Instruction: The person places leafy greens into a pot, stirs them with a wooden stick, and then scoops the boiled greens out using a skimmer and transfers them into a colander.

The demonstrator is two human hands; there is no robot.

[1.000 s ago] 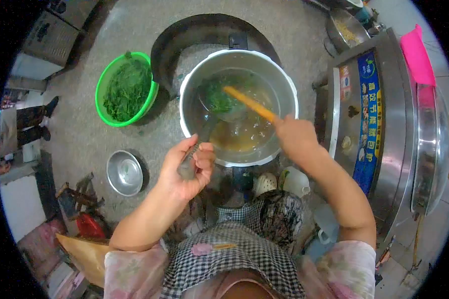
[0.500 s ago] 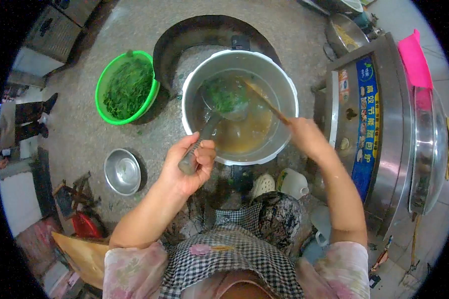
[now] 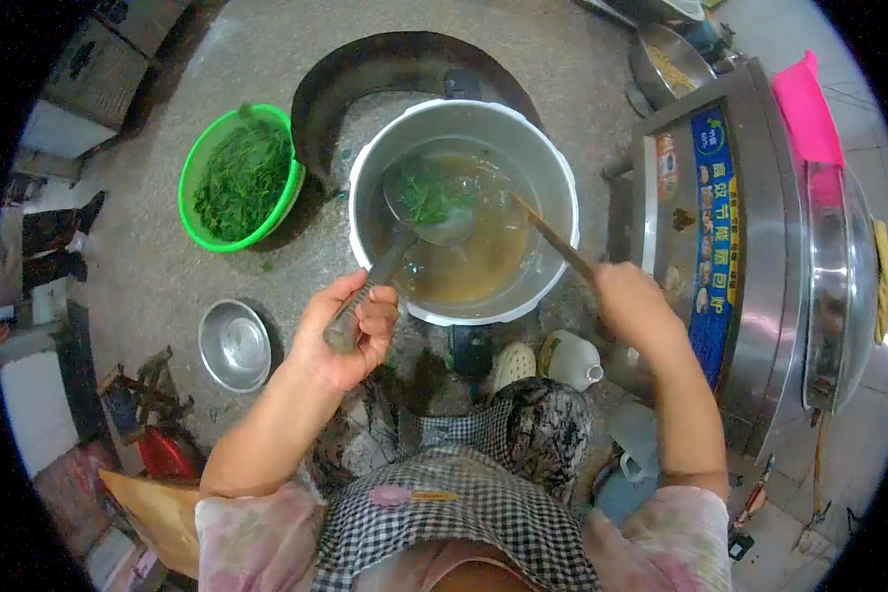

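My left hand (image 3: 350,331) is closed around the ribbed grey handle of a ladle (image 3: 390,259). The ladle's round bowl is in the pot's liquid, with chopped leafy greens (image 3: 432,200) in it. In my right hand (image 3: 636,304) is a wooden stick (image 3: 555,237), gripped at its upper end. Its lower tip reaches into the brownish liquid (image 3: 479,266), to the right of the greens; whether it is one stick or a pair I cannot tell. Both tools are inside a large silver pot (image 3: 563,187) on the floor in front of me.
A green basin (image 3: 193,229) heaped with leafy greens stands left of the pot. Nearer me lies a steel bowl (image 3: 235,345). A dark curved metal shield (image 3: 335,79) wraps the pot's far side. At right are a steel stove (image 3: 775,257) and a white jug (image 3: 568,361).
The stick's tip has come nearer me and right within the pot, and my right hand has lowered. The greens in the ladle look more spread and wetter. Both hands keep their grip.
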